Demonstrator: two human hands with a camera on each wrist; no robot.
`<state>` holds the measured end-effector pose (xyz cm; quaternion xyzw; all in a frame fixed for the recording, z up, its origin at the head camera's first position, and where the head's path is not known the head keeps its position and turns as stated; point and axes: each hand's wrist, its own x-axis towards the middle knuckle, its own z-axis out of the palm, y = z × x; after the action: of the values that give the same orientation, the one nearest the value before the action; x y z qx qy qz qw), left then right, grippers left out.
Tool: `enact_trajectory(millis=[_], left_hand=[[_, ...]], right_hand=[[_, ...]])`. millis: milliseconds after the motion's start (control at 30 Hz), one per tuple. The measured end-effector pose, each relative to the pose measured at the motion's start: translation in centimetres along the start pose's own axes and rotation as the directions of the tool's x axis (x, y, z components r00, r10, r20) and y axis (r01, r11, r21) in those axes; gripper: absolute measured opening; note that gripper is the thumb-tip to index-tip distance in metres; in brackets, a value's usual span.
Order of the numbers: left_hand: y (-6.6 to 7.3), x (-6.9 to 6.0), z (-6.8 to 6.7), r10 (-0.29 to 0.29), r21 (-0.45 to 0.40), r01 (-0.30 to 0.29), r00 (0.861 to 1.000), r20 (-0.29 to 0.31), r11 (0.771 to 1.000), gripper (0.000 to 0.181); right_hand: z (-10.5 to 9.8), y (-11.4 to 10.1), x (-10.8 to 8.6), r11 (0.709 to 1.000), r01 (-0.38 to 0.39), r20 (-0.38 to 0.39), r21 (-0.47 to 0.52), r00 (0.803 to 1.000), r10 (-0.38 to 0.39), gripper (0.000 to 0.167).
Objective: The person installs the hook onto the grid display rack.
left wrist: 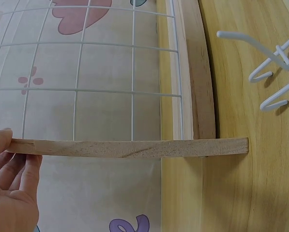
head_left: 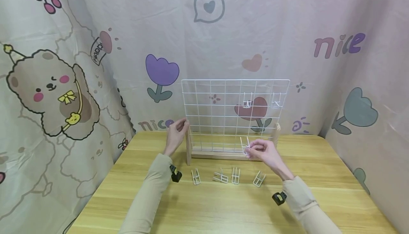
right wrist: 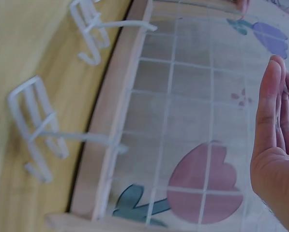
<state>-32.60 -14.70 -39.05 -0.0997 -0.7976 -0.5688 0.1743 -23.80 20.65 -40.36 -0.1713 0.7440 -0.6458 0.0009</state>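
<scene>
A white wire grid panel (head_left: 211,115) stands upright in a wooden base on the table. My left hand (head_left: 175,134) pinches the upper end of the left wooden post (left wrist: 134,148), thumb on one face and fingers on the other. In front of the grid's lower right part, my right hand (head_left: 266,154) holds a white wire hook (head_left: 241,143) between thumb and fingers. That hook is mostly hidden by the fingers in the right wrist view. Two similar hooks, one left (head_left: 247,103) and one right (head_left: 276,104), hang on the grid's upper right.
Several loose white hooks lie in a row before the stand, among them a leftmost hook (head_left: 196,177) and a rightmost hook (head_left: 259,179). The wooden table (head_left: 204,209) reaches back to a printed curtain (head_left: 211,49). The right wooden post (head_left: 277,131) stands behind my right hand.
</scene>
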Motion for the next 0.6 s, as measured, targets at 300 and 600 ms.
enact_trajectory(millis=[300,600], left_hand=[[0.3,-0.2,-0.2,-0.006,0.004,0.006,1.000,0.002,1.000,0.041],[0.1,0.0,-0.2,-0.025,-0.004,0.025,1.000,0.004,1.000,0.041]], right_hand=[[1.8,-2.5,2.2,0.998,0.059,-0.019,0.010,0.998,-0.059,0.030],[3.3,-4.5,4.6,0.988,0.138,-0.077,0.067,0.988,-0.132,0.032]])
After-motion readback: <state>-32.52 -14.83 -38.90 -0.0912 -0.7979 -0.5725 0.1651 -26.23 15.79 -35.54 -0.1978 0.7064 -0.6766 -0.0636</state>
